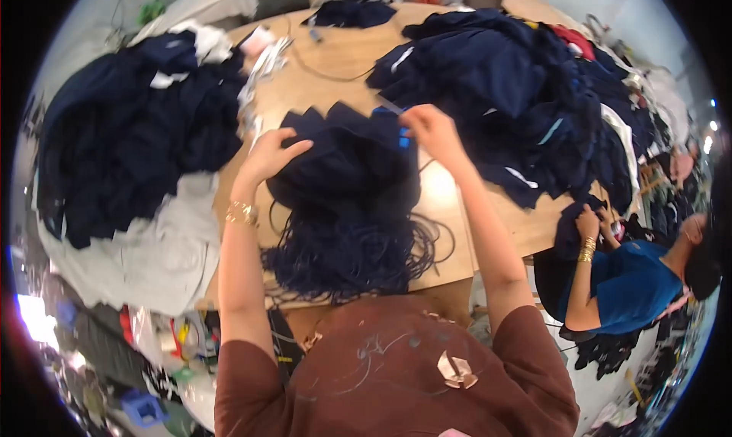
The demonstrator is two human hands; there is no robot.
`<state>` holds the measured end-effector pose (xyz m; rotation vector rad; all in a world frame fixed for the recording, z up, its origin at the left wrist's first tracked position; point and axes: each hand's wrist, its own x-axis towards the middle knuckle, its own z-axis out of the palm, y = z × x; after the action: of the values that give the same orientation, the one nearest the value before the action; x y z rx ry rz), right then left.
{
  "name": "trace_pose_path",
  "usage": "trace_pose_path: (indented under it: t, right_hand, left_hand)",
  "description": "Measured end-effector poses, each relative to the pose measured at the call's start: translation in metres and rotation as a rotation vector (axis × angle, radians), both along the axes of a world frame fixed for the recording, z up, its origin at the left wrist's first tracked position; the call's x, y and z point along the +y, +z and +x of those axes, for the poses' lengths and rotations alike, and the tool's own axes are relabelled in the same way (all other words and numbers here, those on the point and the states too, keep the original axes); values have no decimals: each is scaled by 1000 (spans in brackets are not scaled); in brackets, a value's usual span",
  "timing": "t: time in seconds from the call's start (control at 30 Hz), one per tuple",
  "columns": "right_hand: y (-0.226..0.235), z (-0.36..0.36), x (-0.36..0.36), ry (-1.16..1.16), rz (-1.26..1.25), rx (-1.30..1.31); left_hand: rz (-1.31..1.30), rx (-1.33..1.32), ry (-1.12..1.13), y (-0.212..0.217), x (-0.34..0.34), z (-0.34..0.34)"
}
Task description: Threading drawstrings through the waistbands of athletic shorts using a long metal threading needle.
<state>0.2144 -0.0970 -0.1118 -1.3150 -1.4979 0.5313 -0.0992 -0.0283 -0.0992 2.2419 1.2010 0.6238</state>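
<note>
A bundle of navy fabric pieces [343,162] with zigzag upper edges lies on the table in front of me. From its near side, a mass of navy cords [343,258] hangs toward the table's front edge. My left hand [276,160] grips the bundle's upper left edge, its thumb lying on top of the cloth. My right hand [436,137] is closed at the upper right corner. A thin greyish strip [390,104] sticks out past its fingertips, and bright blue spots show just below them. What the right fingers hold is too blurred to name.
Large heaps of navy cloth stand on the left [145,132] and right [503,94]. Light grey fabric [168,239] hangs over the left edge. A dark cable [328,75] crosses the wooden table [297,82]. A co-worker in a blue shirt [633,284] handles dark cloth at the right.
</note>
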Motion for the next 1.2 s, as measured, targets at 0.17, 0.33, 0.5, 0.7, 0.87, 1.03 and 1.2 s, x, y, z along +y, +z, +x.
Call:
trace_pose_path:
  t: [0.17, 0.33, 0.5, 0.7, 0.87, 1.03, 1.2]
  right_hand:
    - [-20, 29, -20, -174, -155, -57]
    - [-33, 32, -33, -174, -178, 15]
    - [-23, -11, -38, 86, -362, 450]
    - [-7, -21, -39, 228, -451, 747]
    - [18, -29, -19, 735, -427, 908]
    - [15, -40, -4, 931, -771, 676]
    - [41, 4, -7, 764, -534, 237]
  left_hand:
    - [-88, 343, 114, -38, -2, -26]
    - [-152, 543, 198, -34, -2, 2]
    - [-154, 561, 237, -77, 15, 26]
    - [-680, -344, -273, -39, 20, 37]
    - [-835, -617, -336, 25, -13, 37]
    - [-806, -854, -294, 34, -19, 25]
    - [-197, -364, -82, 34, -9, -1]
